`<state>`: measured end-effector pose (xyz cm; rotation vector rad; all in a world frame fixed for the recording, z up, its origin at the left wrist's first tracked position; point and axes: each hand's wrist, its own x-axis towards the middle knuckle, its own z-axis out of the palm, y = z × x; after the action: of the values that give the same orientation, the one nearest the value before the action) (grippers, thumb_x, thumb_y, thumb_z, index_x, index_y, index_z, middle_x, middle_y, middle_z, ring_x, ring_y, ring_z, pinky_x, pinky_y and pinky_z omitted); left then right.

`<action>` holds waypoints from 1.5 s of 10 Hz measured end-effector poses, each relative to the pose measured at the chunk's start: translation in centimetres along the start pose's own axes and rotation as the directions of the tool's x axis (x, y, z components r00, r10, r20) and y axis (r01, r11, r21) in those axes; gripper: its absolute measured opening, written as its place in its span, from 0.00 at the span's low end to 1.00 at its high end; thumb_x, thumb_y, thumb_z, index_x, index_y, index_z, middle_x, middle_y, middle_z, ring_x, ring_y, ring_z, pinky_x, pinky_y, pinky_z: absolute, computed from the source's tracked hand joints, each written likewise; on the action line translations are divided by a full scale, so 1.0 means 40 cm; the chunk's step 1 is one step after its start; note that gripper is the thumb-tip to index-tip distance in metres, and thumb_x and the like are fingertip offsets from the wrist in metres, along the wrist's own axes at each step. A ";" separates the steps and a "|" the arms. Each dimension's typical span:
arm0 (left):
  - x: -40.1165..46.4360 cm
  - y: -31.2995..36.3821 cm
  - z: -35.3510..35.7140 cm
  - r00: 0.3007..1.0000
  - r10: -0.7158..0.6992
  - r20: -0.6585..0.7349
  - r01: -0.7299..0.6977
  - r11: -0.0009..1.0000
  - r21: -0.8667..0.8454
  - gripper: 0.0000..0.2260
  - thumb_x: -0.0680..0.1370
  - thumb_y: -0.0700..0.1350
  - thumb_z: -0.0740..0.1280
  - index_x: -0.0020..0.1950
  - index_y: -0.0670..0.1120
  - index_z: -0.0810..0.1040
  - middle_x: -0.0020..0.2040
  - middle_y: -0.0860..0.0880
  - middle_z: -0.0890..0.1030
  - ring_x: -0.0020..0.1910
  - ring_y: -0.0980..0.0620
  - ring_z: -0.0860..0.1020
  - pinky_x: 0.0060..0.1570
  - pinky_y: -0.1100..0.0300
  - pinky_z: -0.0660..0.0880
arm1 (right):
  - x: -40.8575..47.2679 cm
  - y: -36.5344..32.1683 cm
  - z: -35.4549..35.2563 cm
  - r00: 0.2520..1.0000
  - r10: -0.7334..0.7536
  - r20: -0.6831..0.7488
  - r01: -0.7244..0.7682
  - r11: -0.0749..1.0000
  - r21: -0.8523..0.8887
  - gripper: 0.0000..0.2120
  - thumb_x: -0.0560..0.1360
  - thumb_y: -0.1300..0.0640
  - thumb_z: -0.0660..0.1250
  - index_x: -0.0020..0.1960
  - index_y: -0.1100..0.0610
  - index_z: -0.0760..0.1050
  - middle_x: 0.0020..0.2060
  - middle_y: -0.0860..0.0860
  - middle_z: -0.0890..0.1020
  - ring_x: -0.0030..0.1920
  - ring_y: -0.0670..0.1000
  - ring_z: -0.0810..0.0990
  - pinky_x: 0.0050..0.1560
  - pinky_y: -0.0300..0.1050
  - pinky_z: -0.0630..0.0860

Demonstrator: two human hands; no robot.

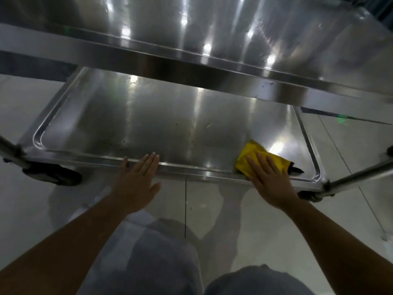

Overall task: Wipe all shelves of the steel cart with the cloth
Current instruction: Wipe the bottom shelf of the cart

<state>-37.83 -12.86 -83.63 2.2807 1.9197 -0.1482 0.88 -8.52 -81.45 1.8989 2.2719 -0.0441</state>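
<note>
The right hand (271, 182) lies flat, fingers (260, 161) straight and slightly spread, pressing a yellow cloth (253, 155) onto the lower shelf (148, 124) of the steel cart, near that shelf's front right corner. The hand covers most of the cloth – only its far edge and left side show, along with a dark bit (296, 169) sticking out to the right, too small to make out whether it is part of the cloth or something else. The left hand (138, 177) is also flat, fingers straight and together, their tips resting on the shelf's raised front rim (191, 168); it holds nothing.

The upper shelf (234, 35) juts across the top of the view and hides the back part of the lower one; its own far end is cut off by the frame. Glare streaks from overhead lights run over both steel surfaces, so any dirt is hard to judge – a few dark specks show near the middle front. A black caster (53, 173) sits under the left front corner; the one on the right (308, 195) is mostly hidden behind the corner joint. Tubular posts (357, 173) run out of frame on both sides. Grey-clad knees (161, 262) show over the pale tiled floor (234, 209)
</note>
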 end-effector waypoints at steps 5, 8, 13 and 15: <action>0.005 -0.062 0.006 0.988 0.093 -0.124 -0.076 0.988 0.134 0.40 0.75 0.69 0.34 0.77 0.42 0.46 0.78 0.43 0.52 0.77 0.46 0.51 0.73 0.42 0.46 | 0.156 -0.457 -0.009 0.911 -0.377 -0.170 0.393 0.916 0.077 0.30 0.78 0.37 0.39 0.78 0.47 0.44 0.78 0.48 0.50 0.78 0.54 0.45 0.73 0.66 0.44; 0.005 -0.216 0.017 0.905 -0.384 -0.183 0.356 0.920 -0.166 0.55 0.67 0.77 0.33 0.76 0.36 0.54 0.77 0.35 0.52 0.76 0.35 0.49 0.71 0.43 0.34 | 0.196 -0.174 0.026 0.990 0.115 -0.081 -0.100 0.979 0.175 0.26 0.80 0.38 0.46 0.76 0.36 0.45 0.79 0.48 0.46 0.78 0.56 0.43 0.67 0.71 0.55; 0.018 -0.170 -0.032 0.952 -0.301 0.055 0.306 0.946 -0.109 0.48 0.64 0.70 0.23 0.77 0.42 0.35 0.77 0.41 0.35 0.76 0.46 0.35 0.73 0.40 0.39 | 0.346 -0.594 -0.066 0.916 -0.386 0.110 0.368 0.917 0.151 0.28 0.78 0.34 0.46 0.71 0.30 0.31 0.77 0.43 0.36 0.76 0.55 0.33 0.67 0.75 0.42; 0.032 -0.378 -0.166 0.973 -0.142 0.181 0.140 0.990 0.023 0.52 0.61 0.76 0.33 0.76 0.45 0.33 0.78 0.48 0.35 0.76 0.53 0.35 0.74 0.46 0.39 | 0.293 -0.520 -0.065 0.955 -0.284 0.088 0.286 0.958 -0.003 0.29 0.80 0.37 0.46 0.65 0.32 0.24 0.77 0.43 0.36 0.77 0.54 0.36 0.70 0.70 0.44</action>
<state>-52.66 -7.91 -78.18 2.0548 1.9874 -0.3710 -21.75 -0.56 -82.64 1.5148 2.4583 -0.1428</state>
